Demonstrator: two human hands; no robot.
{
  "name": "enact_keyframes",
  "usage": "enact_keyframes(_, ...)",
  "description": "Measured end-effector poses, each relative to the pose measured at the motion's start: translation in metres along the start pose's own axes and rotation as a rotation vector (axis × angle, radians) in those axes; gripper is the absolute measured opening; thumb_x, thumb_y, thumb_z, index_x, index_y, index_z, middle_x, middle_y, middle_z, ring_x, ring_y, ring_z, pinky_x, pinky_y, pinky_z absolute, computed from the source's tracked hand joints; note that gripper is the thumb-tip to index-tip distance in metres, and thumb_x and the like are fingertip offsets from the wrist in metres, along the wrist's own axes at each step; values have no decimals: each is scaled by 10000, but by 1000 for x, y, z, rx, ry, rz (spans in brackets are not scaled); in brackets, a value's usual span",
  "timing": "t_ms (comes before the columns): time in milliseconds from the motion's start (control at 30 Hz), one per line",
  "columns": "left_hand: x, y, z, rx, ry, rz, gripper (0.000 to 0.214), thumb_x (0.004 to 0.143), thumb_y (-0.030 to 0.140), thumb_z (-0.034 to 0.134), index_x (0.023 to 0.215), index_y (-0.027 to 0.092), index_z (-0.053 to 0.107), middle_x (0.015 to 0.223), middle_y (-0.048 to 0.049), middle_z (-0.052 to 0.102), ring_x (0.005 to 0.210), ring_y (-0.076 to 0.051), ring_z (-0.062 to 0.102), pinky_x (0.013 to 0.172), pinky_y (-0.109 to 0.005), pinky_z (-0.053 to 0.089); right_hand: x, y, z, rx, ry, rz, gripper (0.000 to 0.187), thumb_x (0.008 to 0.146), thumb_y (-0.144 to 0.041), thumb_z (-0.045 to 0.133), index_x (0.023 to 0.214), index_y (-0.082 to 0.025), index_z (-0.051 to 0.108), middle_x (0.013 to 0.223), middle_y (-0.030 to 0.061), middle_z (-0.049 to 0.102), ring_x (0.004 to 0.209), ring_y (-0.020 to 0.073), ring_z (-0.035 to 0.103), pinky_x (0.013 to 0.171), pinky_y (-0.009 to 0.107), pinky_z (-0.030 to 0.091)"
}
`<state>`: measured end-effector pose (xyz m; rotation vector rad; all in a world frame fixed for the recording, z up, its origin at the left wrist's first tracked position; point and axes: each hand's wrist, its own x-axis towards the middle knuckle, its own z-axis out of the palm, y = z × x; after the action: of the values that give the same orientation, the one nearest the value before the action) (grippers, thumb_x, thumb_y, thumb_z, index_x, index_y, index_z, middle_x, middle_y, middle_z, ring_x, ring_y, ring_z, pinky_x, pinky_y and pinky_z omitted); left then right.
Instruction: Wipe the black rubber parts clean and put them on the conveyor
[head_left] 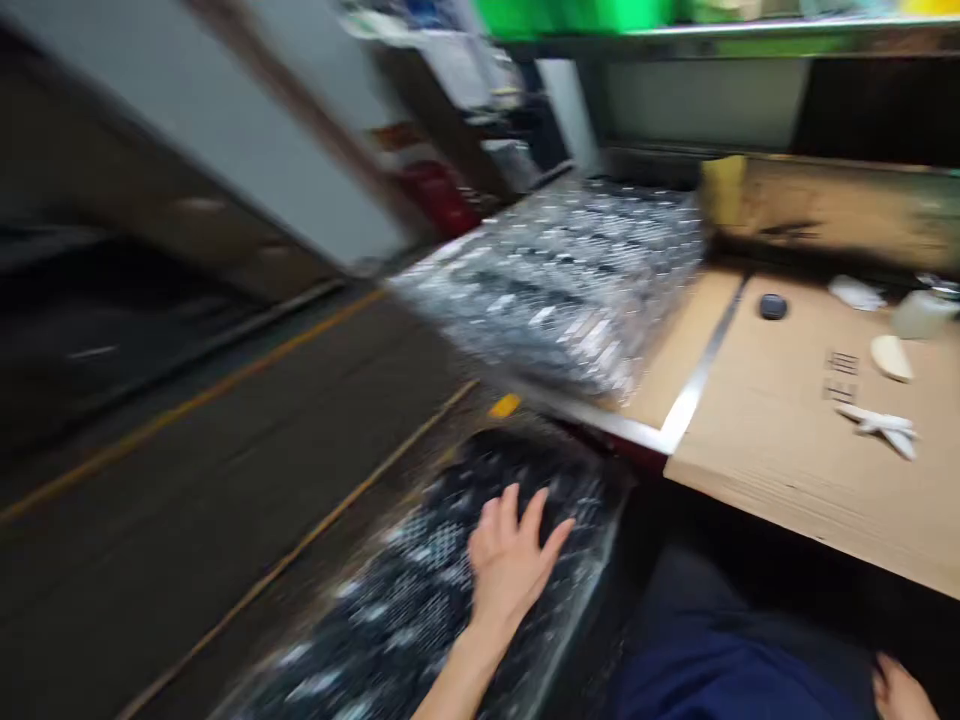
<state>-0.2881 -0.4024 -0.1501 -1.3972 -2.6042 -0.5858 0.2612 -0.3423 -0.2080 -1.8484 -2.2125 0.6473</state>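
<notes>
My left hand (514, 560) is open, fingers spread, over dark parts in a tray or bag covered with clear plastic (405, 610), low beside the workbench. Blur hides whether the fingertips touch the plastic. At the bottom right edge, only part of my right hand (900, 690) shows, close to the dark blue clothing (735, 670) on my lap; its fingers are too cut off and smeared to read. A second plastic-wrapped stack of shiny parts (577, 280) rests on the bench's left end.
Cardboard (795, 480) covers the bench top. On it lie a small black round piece (772, 306), a white rounded piece (891, 357), a white knotted strip (877, 425) and a translucent container (922, 312). Yellow lines (300, 350) mark the dark floor at left.
</notes>
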Motion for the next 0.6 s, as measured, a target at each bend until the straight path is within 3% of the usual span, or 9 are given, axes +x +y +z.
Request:
enact_keyframes(67, 1, 20, -3, -83, 158, 113, 491, 914, 363, 618, 1390, 245, 579, 1611, -170, 344, 1502, -434, 245, 1144, -685, 271, -20, 17, -4, -13, -85, 122, 222, 787, -514, 611, 932, -467, 773, 1002, 109, 742, 974, 338, 720, 731, 449, 593)
enact_keyframes(133, 7, 47, -9, -245, 259, 360, 501, 872, 256, 677, 1366, 259, 596, 1521, -171, 482, 1433, -405, 396, 1131, -635, 343, -40, 12, -18, -30, -177, 224, 327, 678, -413, 640, 962, -394, 804, 1026, 128, 755, 1051, 385, 697, 888, 511, 577)
enact_keyframes(200, 17, 86, -20, -407, 301, 643, 528, 802, 148, 735, 1308, 264, 639, 1328, -147, 652, 1290, -358, 563, 1081, -552, 444, -45, -18, -43, 9, -216, 214, 423, 699, -396, 656, 1105, -388, 775, 1145, 114, 740, 1144, 372, 667, 991, 510, 542)
enact_keyframes(267, 30, 134, -34, -550, 324, 845, 541, 752, 63, 747, 1251, 258, 673, 1160, -117, 732, 1159, -317, 647, 1001, -486, 523, -28, -66, -81, 165, -202, 39, 434, 853, -410, 600, 1281, -442, 669, 1244, 56, 708, 1193, 286, 654, 1031, 438, 532)
enact_keyframes(367, 54, 215, -52, -741, 344, 977, 541, 726, -7, 720, 1203, 246, 688, 1094, -107, 751, 1093, -297, 672, 914, -459, 575, 37, -137, -145, 243, 0, -251, 323, 964, -317, 523, 1244, -361, 678, 1167, 64, 719, 1090, 233, 676, 985, 378, 536)
enact_keyframes(467, 72, 292, -68, -870, 307, 1111, 517, 719, -31, 694, 1159, 242, 694, 1079, -102, 757, 1090, -291, 673, 894, -461, 586, 126, -172, -191, 104, 256, -352, 265, 974, -233, 506, 1167, -246, 688, 1099, 84, 714, 1059, 222, 647, 966, 376, 517)
enact_keyframes(533, 79, 336, -77, -929, 264, 1229, 479, 733, -19, 672, 1133, 244, 698, 1067, -99, 761, 1104, -293, 668, 899, -469, 585, 181, -175, -204, -120, 280, -306, 310, 893, -270, 645, 1196, -214, 678, 1212, 135, 673, 1142, 306, 605, 970, 478, 501)
enact_keyframes(600, 85, 376, -86, -975, 217, 1341, 446, 751, 6, 652, 1123, 247, 697, 1066, -100, 762, 1130, -299, 657, 904, -479, 582, 227, -172, -204, -233, 175, -272, 187, 879, -184, 623, 1036, -190, 725, 1062, 136, 709, 1024, 303, 653, 895, 481, 521)
